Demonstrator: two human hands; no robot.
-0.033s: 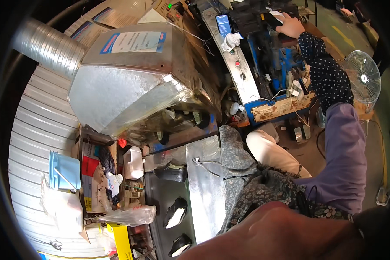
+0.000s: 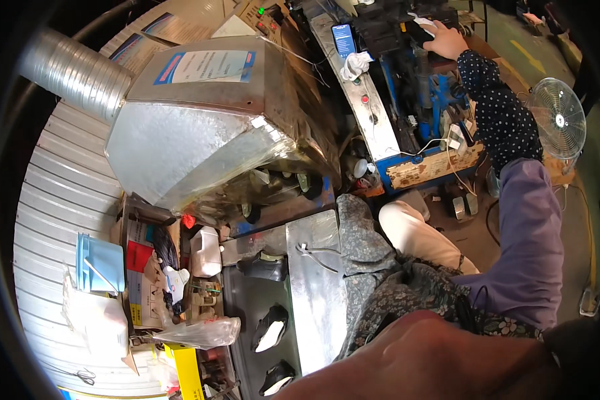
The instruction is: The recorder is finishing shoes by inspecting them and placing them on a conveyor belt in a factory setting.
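My right hand point(image 2: 449, 43) reaches to the far right, over the dark upper part of a blue-framed machine point(image 2: 440, 113). Its fingers bend over a dark piece with a white part point(image 2: 423, 21) at the fingertips, too small to make out. A dotted dark sleeve cover point(image 2: 507, 103) goes over my purple sleeve point(image 2: 532, 213). Of my left hand nothing shows. Black shoes with white insides point(image 2: 271, 328) lie on a dark conveyor belt point(image 2: 243, 300) at the lower middle, beside a bare metal plate point(image 2: 317, 293).
A metal hood point(image 2: 193, 133) with a duct point(image 2: 80, 73) stands over the belt's far end. On the machine's pale ledge lie a lit phone point(image 2: 343, 40) and a white cloth point(image 2: 355, 65). A fan point(image 2: 559, 120) stands right of my arm. Leftward are a blue bucket point(image 2: 100, 263) and a white jug point(image 2: 205, 252).
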